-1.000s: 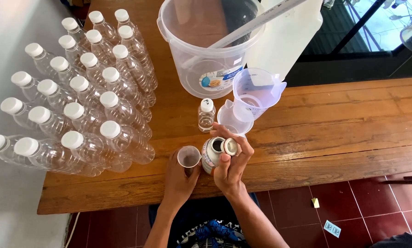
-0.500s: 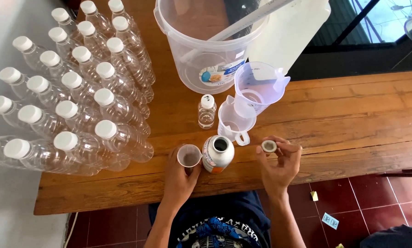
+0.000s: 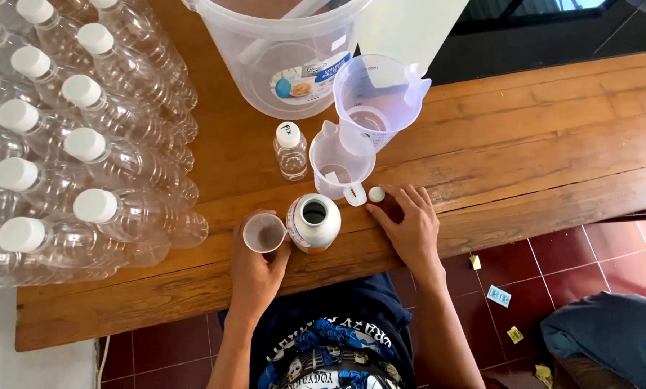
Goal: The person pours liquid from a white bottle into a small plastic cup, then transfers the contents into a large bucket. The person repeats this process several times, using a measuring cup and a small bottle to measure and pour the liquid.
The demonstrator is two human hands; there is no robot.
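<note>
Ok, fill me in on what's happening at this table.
A person sits at a wooden table. The left hand holds a small cup beside an open metal can. The right hand rests on the table with its fingertips by a white cap. Two measuring jugs, a bucket and rows of capped bottles stand nearby.

Bright, even daylight; sharp focus, soft shadows.

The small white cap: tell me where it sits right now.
In the head view, the small white cap lies on the wooden table at the right hand's fingertips, just right of the small jug's handle and the open metal bottle.
</note>
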